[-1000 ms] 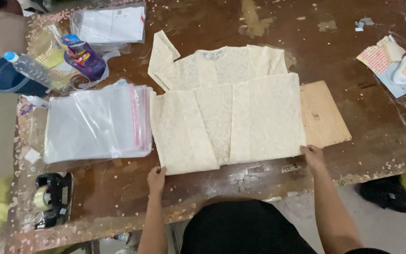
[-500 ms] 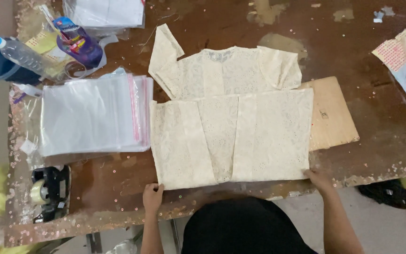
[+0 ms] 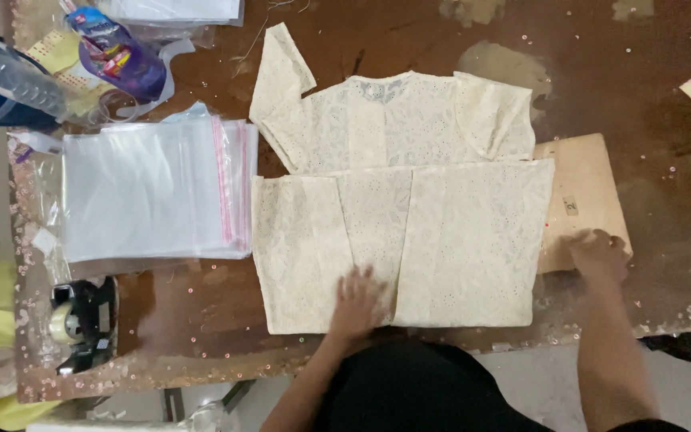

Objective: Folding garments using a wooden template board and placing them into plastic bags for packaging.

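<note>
We're in a garment packing workshop: a worn, paint-flecked wooden table [image 3: 665, 144], a cream lace top [image 3: 409, 208] laid flat and half folded, a stack of clear plastic bags [image 3: 153, 192] beside it, a cardboard sheet [image 3: 589, 184] alongside, and a tape dispenser [image 3: 81, 320] at the table's edge.
</note>
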